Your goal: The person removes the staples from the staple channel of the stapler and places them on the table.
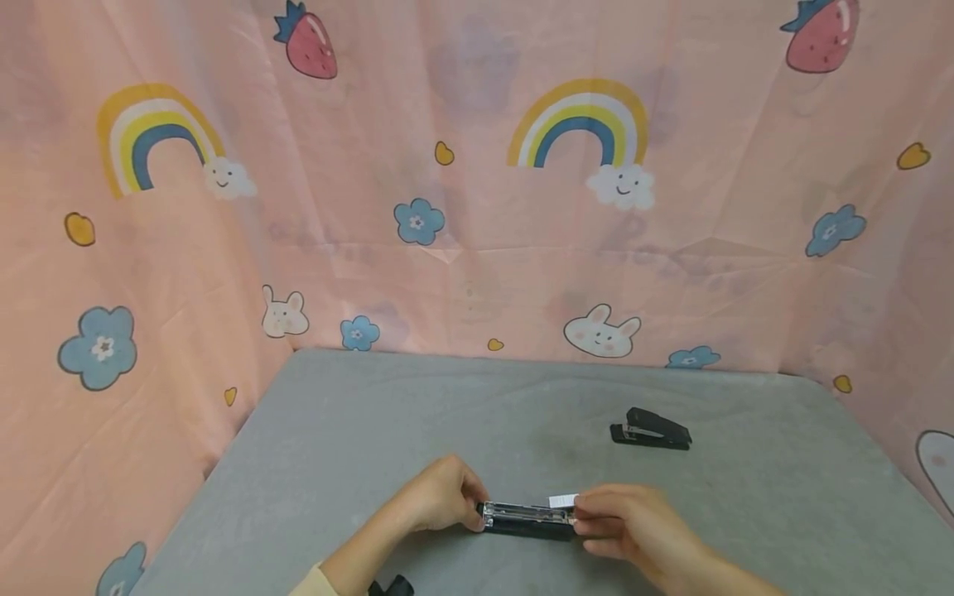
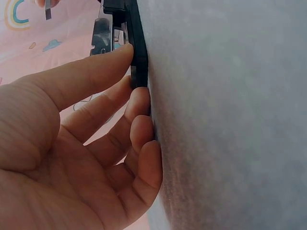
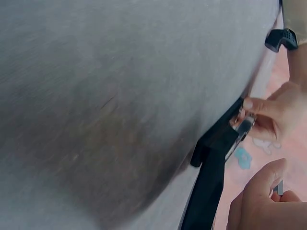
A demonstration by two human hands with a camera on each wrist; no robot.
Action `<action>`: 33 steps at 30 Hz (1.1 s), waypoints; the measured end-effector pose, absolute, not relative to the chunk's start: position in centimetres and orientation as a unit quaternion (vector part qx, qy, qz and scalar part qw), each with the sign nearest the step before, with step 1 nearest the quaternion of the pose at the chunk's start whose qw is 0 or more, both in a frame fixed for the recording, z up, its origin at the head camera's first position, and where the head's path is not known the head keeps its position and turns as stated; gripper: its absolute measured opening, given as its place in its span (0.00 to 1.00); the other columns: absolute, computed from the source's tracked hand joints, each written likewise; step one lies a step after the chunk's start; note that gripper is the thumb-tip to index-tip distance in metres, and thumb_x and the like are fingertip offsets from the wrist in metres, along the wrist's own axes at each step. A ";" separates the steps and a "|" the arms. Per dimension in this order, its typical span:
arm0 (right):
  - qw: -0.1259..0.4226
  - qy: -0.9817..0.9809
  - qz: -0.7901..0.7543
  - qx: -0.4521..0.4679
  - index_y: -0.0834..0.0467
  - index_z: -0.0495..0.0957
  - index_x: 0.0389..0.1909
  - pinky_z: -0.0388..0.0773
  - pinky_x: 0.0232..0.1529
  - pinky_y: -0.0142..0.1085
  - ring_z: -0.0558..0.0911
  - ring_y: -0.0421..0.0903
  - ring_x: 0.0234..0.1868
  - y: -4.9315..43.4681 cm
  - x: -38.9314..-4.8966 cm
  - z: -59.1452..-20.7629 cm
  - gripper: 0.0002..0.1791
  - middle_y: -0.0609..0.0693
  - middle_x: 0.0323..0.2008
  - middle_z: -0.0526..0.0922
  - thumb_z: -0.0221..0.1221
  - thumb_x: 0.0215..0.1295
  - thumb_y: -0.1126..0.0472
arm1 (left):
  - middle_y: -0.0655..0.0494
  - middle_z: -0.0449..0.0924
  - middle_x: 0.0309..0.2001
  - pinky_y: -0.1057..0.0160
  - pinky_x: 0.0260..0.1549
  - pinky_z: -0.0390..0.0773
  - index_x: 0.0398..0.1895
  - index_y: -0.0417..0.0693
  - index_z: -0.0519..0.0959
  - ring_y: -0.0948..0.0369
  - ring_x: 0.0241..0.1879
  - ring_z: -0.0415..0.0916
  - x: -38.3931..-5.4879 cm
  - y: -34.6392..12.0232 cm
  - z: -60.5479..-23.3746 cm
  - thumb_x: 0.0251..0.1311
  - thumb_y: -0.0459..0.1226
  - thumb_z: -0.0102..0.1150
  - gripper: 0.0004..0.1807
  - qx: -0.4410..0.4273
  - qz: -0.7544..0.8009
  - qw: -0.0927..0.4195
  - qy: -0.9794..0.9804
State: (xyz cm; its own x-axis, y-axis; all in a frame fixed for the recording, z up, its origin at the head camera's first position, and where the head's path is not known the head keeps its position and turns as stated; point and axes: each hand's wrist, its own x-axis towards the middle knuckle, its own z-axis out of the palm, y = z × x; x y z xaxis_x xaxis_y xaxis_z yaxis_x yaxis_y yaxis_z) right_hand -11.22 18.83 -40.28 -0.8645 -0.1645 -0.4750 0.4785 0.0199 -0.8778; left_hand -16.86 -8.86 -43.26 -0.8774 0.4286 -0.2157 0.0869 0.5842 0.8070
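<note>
A black stapler (image 1: 527,525) lies opened up on the grey table, its metal staple channel exposed. My left hand (image 1: 447,497) pinches the stapler's left end; in the left wrist view the thumb (image 2: 96,72) presses against that end while the other fingers curl beneath, near the cloth. Between thumb and fingers, my right hand (image 1: 633,526) holds a short silvery-white staple strip (image 1: 562,501) above the stapler's right end. The same strip (image 3: 280,188) shows partly in the right wrist view, mostly covered by the fingers. Whether it touches the channel I cannot tell.
Farther back on the right stands a second black stapler (image 1: 652,430), closed. A black wrist-worn device (image 1: 391,586) shows at the left forearm. The grey cloth-covered table (image 1: 410,406) meets pink printed curtains (image 1: 477,273) at the back and sides.
</note>
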 end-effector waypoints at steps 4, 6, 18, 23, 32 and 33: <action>0.234 0.678 -0.687 0.115 0.67 0.83 0.51 0.86 0.43 0.41 0.85 0.45 0.37 20.1 -11.2 -39.8 0.12 0.54 0.39 0.87 0.59 0.74 0.64 | 0.59 0.74 0.17 0.64 0.21 0.63 0.31 0.41 0.89 0.64 0.19 0.66 -16.9 -8.8 -43.2 0.40 0.20 0.78 0.14 0.147 0.431 0.198 0.868; 0.233 0.676 -0.690 0.110 0.66 0.83 0.51 0.86 0.44 0.41 0.86 0.45 0.38 20.9 -11.3 -39.7 0.12 0.54 0.40 0.87 0.59 0.75 0.64 | 0.59 0.74 0.17 0.64 0.21 0.63 0.31 0.42 0.90 0.63 0.19 0.66 -16.9 -8.9 -43.2 0.40 0.20 0.78 0.14 0.147 0.430 0.198 0.868; 0.237 0.660 -0.705 0.106 0.62 0.85 0.48 0.85 0.47 0.42 0.85 0.46 0.41 24.9 -11.5 -39.0 0.09 0.52 0.42 0.85 0.59 0.76 0.63 | 0.60 0.73 0.16 0.64 0.21 0.62 0.29 0.43 0.89 0.64 0.20 0.65 -16.9 -8.9 -43.2 0.40 0.20 0.77 0.14 0.148 0.430 0.196 0.869; 0.241 0.649 -0.714 0.103 0.59 0.85 0.46 0.85 0.47 0.41 0.86 0.45 0.41 26.7 -11.6 -38.8 0.09 0.50 0.41 0.85 0.57 0.77 0.63 | 0.59 0.74 0.17 0.64 0.21 0.62 0.31 0.42 0.90 0.64 0.19 0.65 -16.9 -8.9 -43.3 0.40 0.20 0.78 0.14 0.147 0.431 0.196 0.869; 0.258 0.645 -0.714 0.090 0.54 0.86 0.45 0.84 0.49 0.41 0.86 0.43 0.44 30.0 -11.7 -38.7 0.12 0.46 0.42 0.86 0.52 0.81 0.61 | 0.59 0.74 0.17 0.64 0.21 0.62 0.31 0.42 0.90 0.64 0.19 0.65 -17.0 -8.9 -43.3 0.40 0.20 0.78 0.14 0.145 0.431 0.199 0.868; 0.257 0.646 -0.712 0.096 0.54 0.86 0.44 0.84 0.49 0.41 0.85 0.43 0.44 30.4 -11.7 -38.7 0.12 0.46 0.42 0.86 0.52 0.81 0.60 | 0.59 0.74 0.17 0.64 0.21 0.62 0.31 0.42 0.90 0.64 0.19 0.65 -17.0 -8.9 -43.4 0.40 0.20 0.78 0.14 0.145 0.432 0.199 0.868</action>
